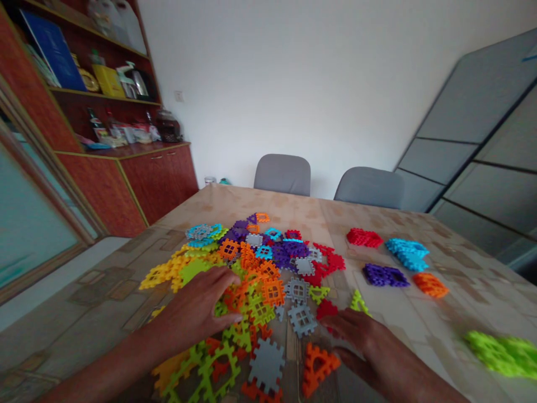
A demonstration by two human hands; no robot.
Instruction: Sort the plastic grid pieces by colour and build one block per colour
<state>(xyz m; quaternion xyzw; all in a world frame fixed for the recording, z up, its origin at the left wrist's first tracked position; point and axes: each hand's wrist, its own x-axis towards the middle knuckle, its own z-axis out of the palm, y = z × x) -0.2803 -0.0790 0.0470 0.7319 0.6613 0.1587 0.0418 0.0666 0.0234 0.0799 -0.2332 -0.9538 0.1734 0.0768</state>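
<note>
My left hand [210,299] reaches into a heap of flat plastic interlocking building pieces, thumb and fingers apart. An orange piece [235,296] lies between them; whether the fingers touch it I cannot tell. On the right side of the heap, my right hand [361,338] is low over the table, its fingertips at a red piece [326,309] and its thumb held apart. Beside that thumb lies an orange triangle piece [318,369]. Grey window-shaped squares [302,320] and a large grey square [267,365] lie between the hands. A green triangle [359,302] is just beyond my right hand.
Sorted stacks stand on the right: red [364,237], blue [406,253], purple [385,275], orange [430,284] and green [503,354]. Yellow pieces [168,271] spread at the heap's left. Two grey chairs [282,174] stand behind the table [331,221].
</note>
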